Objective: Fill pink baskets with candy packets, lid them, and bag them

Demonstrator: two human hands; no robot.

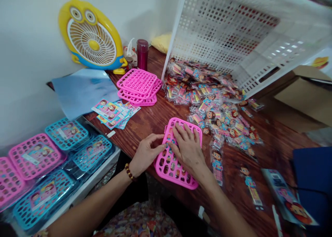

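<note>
A pink plastic lattice case (169,164) lies on the wooden table in front of me, with small colourful items showing through its holes. My right hand (188,147) lies flat on top of it, fingers stretched out and pressing down. My left hand (146,152) is at the case's left edge, fingertips curled against the rim. A beaded bracelet is on my left wrist.
A heap of small wrapped doll-figure packets (215,105) spills from a tipped white crate (246,36). Pink lattice lids (138,85) and printed cards (114,113) lie behind. Bagged pink and blue cases (46,168) sit left. A yellow fan (90,36) stands against the wall.
</note>
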